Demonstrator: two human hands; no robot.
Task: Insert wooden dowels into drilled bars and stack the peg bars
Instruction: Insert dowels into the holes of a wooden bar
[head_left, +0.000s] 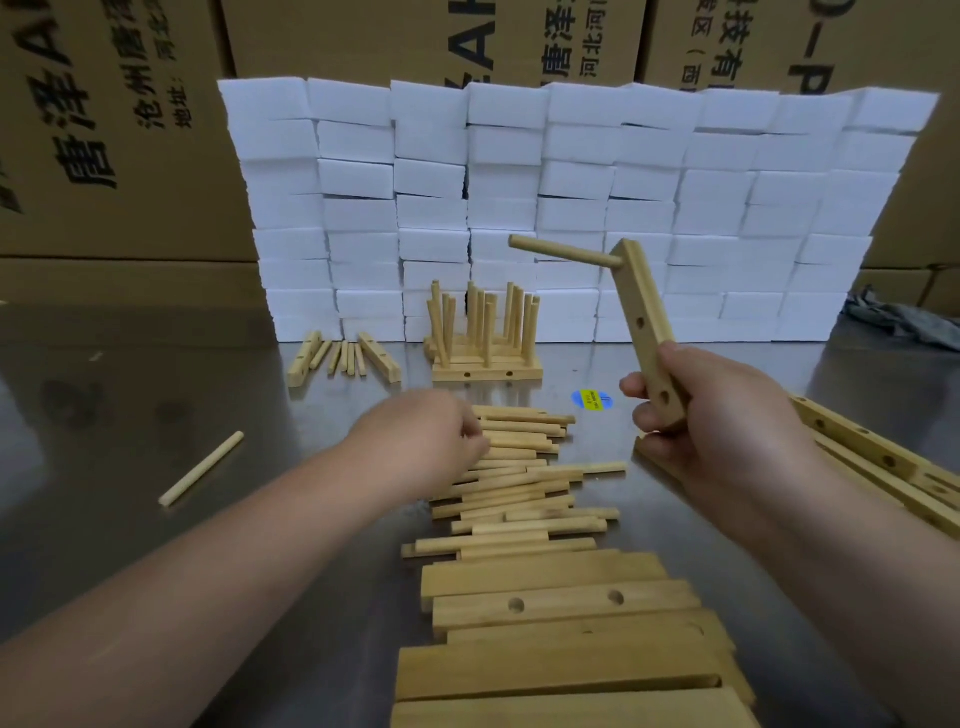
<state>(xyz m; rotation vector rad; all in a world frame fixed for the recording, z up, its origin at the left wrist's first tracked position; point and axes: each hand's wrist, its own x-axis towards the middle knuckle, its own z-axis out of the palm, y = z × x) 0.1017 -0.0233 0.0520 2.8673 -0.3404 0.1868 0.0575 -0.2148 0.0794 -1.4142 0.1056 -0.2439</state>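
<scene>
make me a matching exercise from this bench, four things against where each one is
Things:
1. lone dowel
2. drilled bar with one dowel fitted
3. stack of peg bars
4. left hand

Places:
a. gripped in the right hand
b. at the dowel pile
c. in front of the white blocks
d. alone on the left of the table

Pairs: 1-d, 2-a, 3-c, 4-b

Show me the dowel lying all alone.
The lone dowel at far left, diagonal, touching nothing; others lie heaped at the left hand, grouped at the back, or stuck in bars.
</scene>
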